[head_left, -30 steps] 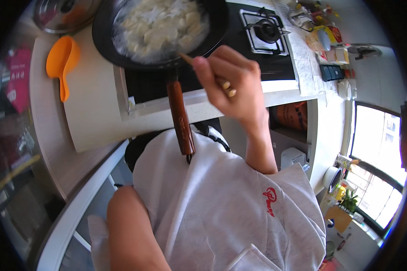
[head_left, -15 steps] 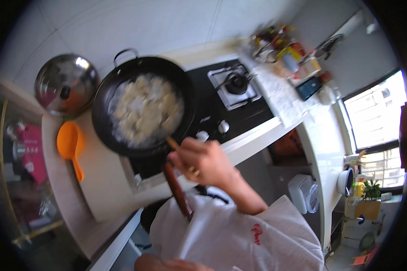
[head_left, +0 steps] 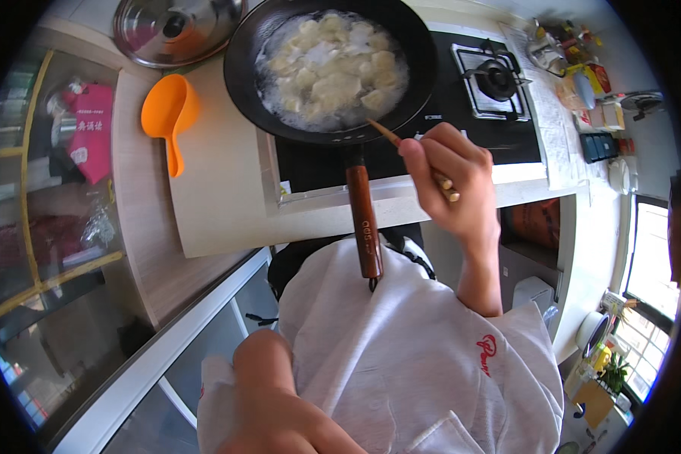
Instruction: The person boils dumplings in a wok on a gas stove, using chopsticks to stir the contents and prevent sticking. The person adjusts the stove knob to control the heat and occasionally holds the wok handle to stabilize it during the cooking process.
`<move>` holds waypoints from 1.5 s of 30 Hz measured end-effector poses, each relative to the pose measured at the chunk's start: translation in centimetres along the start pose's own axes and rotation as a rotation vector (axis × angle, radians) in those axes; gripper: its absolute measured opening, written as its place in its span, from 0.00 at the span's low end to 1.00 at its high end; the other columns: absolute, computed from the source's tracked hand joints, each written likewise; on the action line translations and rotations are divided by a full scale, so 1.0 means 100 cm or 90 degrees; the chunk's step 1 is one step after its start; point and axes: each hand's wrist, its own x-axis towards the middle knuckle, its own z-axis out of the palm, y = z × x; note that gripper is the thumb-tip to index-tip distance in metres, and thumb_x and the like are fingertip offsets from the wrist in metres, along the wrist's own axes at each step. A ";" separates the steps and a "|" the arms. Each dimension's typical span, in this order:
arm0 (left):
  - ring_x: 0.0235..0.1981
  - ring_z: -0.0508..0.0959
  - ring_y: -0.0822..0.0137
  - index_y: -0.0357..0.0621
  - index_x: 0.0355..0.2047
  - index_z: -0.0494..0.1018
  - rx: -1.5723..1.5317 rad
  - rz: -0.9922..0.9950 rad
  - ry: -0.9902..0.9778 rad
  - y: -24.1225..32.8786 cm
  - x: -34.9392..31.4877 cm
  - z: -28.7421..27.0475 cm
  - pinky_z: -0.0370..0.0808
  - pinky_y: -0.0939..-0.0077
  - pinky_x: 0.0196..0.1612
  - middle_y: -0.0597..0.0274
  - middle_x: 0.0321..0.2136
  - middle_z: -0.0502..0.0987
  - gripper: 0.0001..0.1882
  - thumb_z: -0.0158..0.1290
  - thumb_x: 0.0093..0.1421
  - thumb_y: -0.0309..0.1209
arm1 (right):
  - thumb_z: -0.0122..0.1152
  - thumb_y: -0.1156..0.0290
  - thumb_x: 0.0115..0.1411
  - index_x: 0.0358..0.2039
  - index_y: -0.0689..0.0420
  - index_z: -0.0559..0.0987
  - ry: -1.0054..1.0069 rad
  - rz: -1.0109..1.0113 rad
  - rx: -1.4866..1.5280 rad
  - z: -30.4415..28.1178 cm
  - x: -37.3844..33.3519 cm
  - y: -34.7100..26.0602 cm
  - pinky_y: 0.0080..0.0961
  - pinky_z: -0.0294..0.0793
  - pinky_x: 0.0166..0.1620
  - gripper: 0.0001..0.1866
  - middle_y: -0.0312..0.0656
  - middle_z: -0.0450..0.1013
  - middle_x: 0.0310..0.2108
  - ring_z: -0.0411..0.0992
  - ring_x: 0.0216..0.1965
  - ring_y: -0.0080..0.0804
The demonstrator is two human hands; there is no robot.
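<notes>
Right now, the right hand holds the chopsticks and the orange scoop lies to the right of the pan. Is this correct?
Not quite: the head view shows the orange scoop lying to the left of the pan. The right hand does hold the chopsticks.

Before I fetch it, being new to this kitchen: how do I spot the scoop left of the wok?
Start at the black wok on the stove. On the pale counter to its left, just below the shiny round lid in the picture, lies the scoop. Unlike the dark wok and silvery lid, it is bright orange.
</notes>
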 end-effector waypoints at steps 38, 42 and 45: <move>0.52 0.73 0.62 0.45 0.59 0.63 0.630 -0.518 0.565 -0.123 -0.142 -0.235 0.71 0.61 0.51 0.57 0.53 0.72 0.31 0.37 0.66 0.55 | 0.69 0.65 0.52 0.27 0.59 0.81 -0.097 -0.024 0.069 -0.041 0.016 0.060 0.30 0.72 0.24 0.10 0.41 0.74 0.21 0.74 0.21 0.36; 0.49 0.75 0.63 0.46 0.60 0.62 0.349 -0.498 0.496 -0.115 -0.077 -0.183 0.71 0.63 0.53 0.55 0.53 0.72 0.30 0.31 0.69 0.54 | 0.67 0.64 0.53 0.27 0.57 0.82 -0.205 -0.054 0.120 -0.025 0.024 0.059 0.32 0.71 0.24 0.10 0.42 0.73 0.21 0.73 0.20 0.40; 0.50 0.74 0.62 0.45 0.61 0.60 0.334 -0.497 0.407 -0.129 -0.083 -0.196 0.70 0.64 0.54 0.55 0.54 0.71 0.33 0.26 0.69 0.55 | 0.67 0.64 0.54 0.27 0.57 0.82 -0.218 -0.116 0.094 -0.007 0.034 0.050 0.33 0.71 0.24 0.10 0.43 0.72 0.21 0.72 0.21 0.43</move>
